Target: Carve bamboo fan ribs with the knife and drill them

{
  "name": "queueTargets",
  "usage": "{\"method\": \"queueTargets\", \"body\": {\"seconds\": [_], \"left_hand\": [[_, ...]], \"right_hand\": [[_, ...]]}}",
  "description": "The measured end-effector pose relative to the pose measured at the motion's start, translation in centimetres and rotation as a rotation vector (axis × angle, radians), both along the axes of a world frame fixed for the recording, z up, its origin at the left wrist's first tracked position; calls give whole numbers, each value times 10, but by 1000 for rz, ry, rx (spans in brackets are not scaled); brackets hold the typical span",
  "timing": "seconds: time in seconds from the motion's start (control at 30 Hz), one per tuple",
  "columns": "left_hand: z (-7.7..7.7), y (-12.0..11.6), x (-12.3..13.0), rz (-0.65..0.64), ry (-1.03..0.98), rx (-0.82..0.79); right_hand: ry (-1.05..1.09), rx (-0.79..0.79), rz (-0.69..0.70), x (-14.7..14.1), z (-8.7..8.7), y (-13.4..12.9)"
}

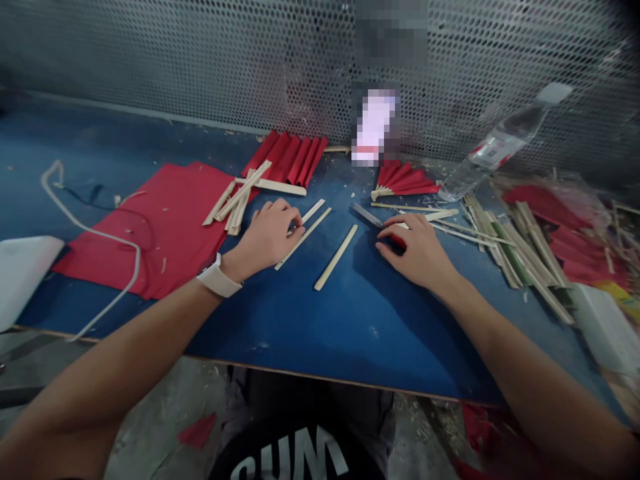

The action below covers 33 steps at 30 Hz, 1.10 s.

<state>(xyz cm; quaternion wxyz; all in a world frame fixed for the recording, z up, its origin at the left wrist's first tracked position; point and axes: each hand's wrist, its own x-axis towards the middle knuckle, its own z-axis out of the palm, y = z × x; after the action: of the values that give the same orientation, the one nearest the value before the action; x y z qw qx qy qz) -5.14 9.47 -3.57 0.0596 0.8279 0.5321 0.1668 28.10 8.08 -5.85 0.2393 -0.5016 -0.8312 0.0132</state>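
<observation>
On the blue table, my left hand (274, 232) rests with curled fingers over a thin bamboo strip (314, 211); whether it grips the strip is unclear. Another thin strip (309, 233) lies just right of those fingers. My right hand (413, 245) is closed around a red-handled knife (367, 215), its blade pointing up and left. Between the hands lies a wider bamboo slat (336, 257). Beyond my left hand are a bundle of bamboo pieces (243, 197) and pleated red paper (287, 159). A small red folded fan (405, 179) sits beyond my right hand.
Flat red paper (165, 227), a white cable (137, 260) and a white box (27, 277) are at the left. A leaning plastic bottle (500, 150), bamboo strips (525, 247) and red scraps (583, 247) are at the right. Perforated metal (200, 67) stands behind; a blurred phone (375, 127) leans there.
</observation>
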Motion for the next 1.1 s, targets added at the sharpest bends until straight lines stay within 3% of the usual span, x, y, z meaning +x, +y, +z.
{"method": "queueTargets", "body": {"seconds": [0.4, 0.73, 1.1], "left_hand": [[-4, 3, -5, 57, 30, 71], [-2, 2, -1, 54, -27, -26], [-8, 6, -4, -33, -123, -82]], "right_hand": [[19, -18, 17, 0, 0, 0], [46, -29, 30, 1, -2, 1], [47, -29, 40, 0, 0, 0]]}}
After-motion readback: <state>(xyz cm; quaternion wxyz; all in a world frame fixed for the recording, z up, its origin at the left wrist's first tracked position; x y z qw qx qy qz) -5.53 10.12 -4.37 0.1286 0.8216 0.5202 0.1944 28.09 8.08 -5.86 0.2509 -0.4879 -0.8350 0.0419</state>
